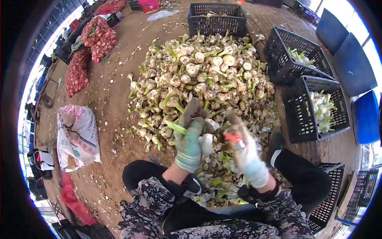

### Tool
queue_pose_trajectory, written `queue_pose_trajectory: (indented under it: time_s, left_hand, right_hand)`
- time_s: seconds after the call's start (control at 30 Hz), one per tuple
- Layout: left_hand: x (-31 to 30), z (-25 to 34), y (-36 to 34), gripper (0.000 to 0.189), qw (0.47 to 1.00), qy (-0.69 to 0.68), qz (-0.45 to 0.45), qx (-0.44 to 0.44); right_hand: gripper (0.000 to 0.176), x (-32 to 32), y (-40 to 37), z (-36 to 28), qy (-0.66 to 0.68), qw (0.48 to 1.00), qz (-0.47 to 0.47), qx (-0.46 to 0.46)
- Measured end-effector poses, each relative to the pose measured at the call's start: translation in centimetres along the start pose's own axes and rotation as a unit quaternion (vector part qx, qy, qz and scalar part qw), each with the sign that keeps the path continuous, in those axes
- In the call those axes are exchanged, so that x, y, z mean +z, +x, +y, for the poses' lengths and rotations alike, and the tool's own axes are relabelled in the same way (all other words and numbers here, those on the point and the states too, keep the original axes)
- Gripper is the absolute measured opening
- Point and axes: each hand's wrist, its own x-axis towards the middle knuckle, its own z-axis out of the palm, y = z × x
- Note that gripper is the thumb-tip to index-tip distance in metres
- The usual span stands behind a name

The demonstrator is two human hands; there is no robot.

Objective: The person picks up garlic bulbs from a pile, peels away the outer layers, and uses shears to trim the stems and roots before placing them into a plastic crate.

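Observation:
My left hand (189, 141), in a dirty pale green glove, is closed round a garlic bulb (207, 144). The bulb is white, and its cut green stem (176, 127) pokes out on the left of the hand. Beside it my right hand (247, 157), in a whitish glove, grips a small red-handled tool (234, 138). Motion blurs this hand, and the tool's working end cannot be made out. Just beyond both hands lies a big heap of soil-stained garlic (199, 83) with short green stems. Peeled skins and leaf scraps (223, 181) cover the ground between my legs.
Black crates holding white trimmed garlic (296, 59) (324, 109) stand at the right. Another black crate (217, 18) sits behind the heap. Filled red mesh sacks (77, 73), a white woven sack (78, 133) and a red cloth (75, 199) lie left. Blue panels (366, 115) line the far right.

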Motion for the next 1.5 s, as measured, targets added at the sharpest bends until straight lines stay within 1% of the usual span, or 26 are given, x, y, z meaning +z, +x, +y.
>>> queue_pose_trajectory:
  time_s: [0.03, 0.07, 0.1, 0.17, 0.2, 0.27, 0.3, 0.37, 0.47, 0.53, 0.63, 0.7, 0.77, 0.83, 0.87, 0.97, 1.0, 1.03, 1.1, 1.13, 1.17, 1.23, 1.3, 1.37, 1.43, 1.5]
  left_hand:
    - [0.4, -0.4, -0.2, 0.045, 0.988, 0.119, 0.014, 0.102]
    - [1.2, 0.1, -0.8, 0.046, 0.993, 0.083, -0.008, 0.086]
    - [0.3, -1.4, -0.3, 0.047, 0.969, 0.147, -0.045, 0.193]
    - [0.0, -0.7, -0.4, 0.048, 0.872, 0.342, -0.076, 0.342]
    - [0.2, -0.6, -0.5, 0.048, 0.872, 0.343, -0.075, 0.341]
    - [0.7, -0.5, -0.5, 0.047, 0.992, 0.017, -0.032, 0.125]
    - [0.9, 0.0, -0.1, 0.046, 0.996, 0.007, -0.005, 0.084]
    - [0.3, 0.3, 0.1, 0.046, 0.999, -0.015, -0.007, 0.027]
    - [0.1, 0.1, 0.3, 0.047, 0.995, -0.092, -0.008, -0.04]
    - [0.1, 0.0, 0.3, 0.048, 0.998, -0.062, -0.025, -0.018]
    - [0.7, 0.6, -0.1, 0.049, 0.999, 0.006, -0.037, 0.012]
    - [0.8, 0.8, -0.1, 0.049, 0.999, -0.032, -0.012, -0.043]
    - [0.2, 0.2, 0.0, 0.05, 0.998, -0.049, -0.016, -0.039]
    - [-0.5, -0.1, 0.0, 0.051, 0.996, -0.038, -0.05, -0.059]
    - [-0.4, 0.1, -0.1, 0.051, 0.996, -0.038, -0.051, -0.059]
    - [-0.1, 0.8, -0.2, 0.053, 0.985, -0.12, -0.09, -0.089]
    - [0.0, 0.8, 0.1, 0.053, 0.99, -0.097, -0.082, -0.063]
    - [-0.2, 0.7, 0.0, 0.053, 0.994, -0.074, -0.069, -0.04]
    - [-0.1, 0.9, -0.4, 0.052, 0.998, -0.001, -0.067, -0.004]
    - [0.2, 1.0, -0.4, 0.051, 0.994, 0.072, -0.072, 0.037]
    - [0.1, 0.6, -0.1, 0.051, 0.994, 0.072, -0.074, 0.036]
    - [-0.3, 0.0, 0.3, 0.051, 0.977, 0.127, -0.115, 0.123]
    - [-0.2, 0.6, -0.2, 0.052, 0.983, 0.137, -0.087, 0.086]
    - [-0.1, 0.6, -0.6, 0.052, 0.998, -0.01, -0.064, -0.005]
    - [-0.2, 0.4, -0.5, 0.053, 0.997, 0.036, -0.066, 0.016]
    - [0.0, 0.3, -0.5, 0.054, 0.994, 0.076, -0.062, 0.042]
  right_hand:
    - [0.046, 1.5, -0.2, -0.6, 0.037, 0.998, 0.021, -0.047]
    - [0.052, 2.2, -0.4, -0.3, -0.081, 0.991, 0.038, -0.095]
    - [0.048, 3.4, -0.2, 1.1, -0.066, 0.992, 0.095, -0.048]
    - [0.039, 4.5, 0.8, 3.1, -0.073, 0.974, 0.18, -0.118]
    - [0.033, 4.3, 1.2, 3.4, -0.015, 0.984, 0.174, -0.043]
    - [0.023, 2.6, 2.2, 4.0, -0.01, 0.985, 0.17, 0.036]
    - [0.023, 1.5, 2.2, 4.4, 0.076, 0.974, 0.168, 0.129]
    - [0.026, -0.4, 1.5, 3.0, 0.022, 0.992, 0.12, 0.03]
    - [0.031, -2.5, 0.4, -0.2, 0.166, 0.976, -0.015, 0.141]
    - [0.034, -2.6, -0.1, -1.5, 0.183, 0.967, -0.049, 0.173]
    - [0.04, -1.7, -0.3, -1.7, 0.298, 0.937, -0.133, 0.122]
    - [0.042, -1.1, -0.1, -2.2, 0.035, 0.993, -0.112, 0.01]
    - [0.035, -0.3, -0.6, -2.9, 0.096, 0.989, -0.101, 0.042]
    - [0.024, -0.5, -0.9, -3.0, 0.007, 0.995, -0.084, 0.057]
    - [0.014, -1.1, -0.2, -2.7, -0.078, 0.994, -0.078, -0.013]
    - [0.012, -4.0, 2.1, 2.1, -0.063, 0.995, 0.0, 0.077]
    - [0.017, -4.9, 2.0, 2.4, -0.053, 0.979, -0.066, 0.184]
    - [0.017, -4.3, 1.4, 2.0, -0.053, 0.978, -0.07, 0.187]
    - [0.027, -3.1, 0.2, 0.5, 0.159, 0.958, -0.096, 0.218]
    - [0.046, -3.0, 0.1, -0.1, 0.217, 0.938, -0.161, 0.218]
    - [0.05, -2.4, -0.1, -0.8, 0.25, 0.93, -0.201, 0.181]
    - [0.055, -0.9, 0.3, 0.0, 0.084, 0.973, -0.169, 0.132]
    - [0.057, -1.7, 0.2, 0.8, 0.118, 0.97, -0.188, 0.098]
    - [0.058, -2.6, 0.3, 0.3, 0.148, 0.964, -0.21, 0.063]
    - [0.057, -3.7, -0.2, -0.8, 0.135, 0.951, -0.164, 0.227]
    - [0.05, -3.7, -0.3, -0.7, 0.082, 0.965, -0.151, 0.196]
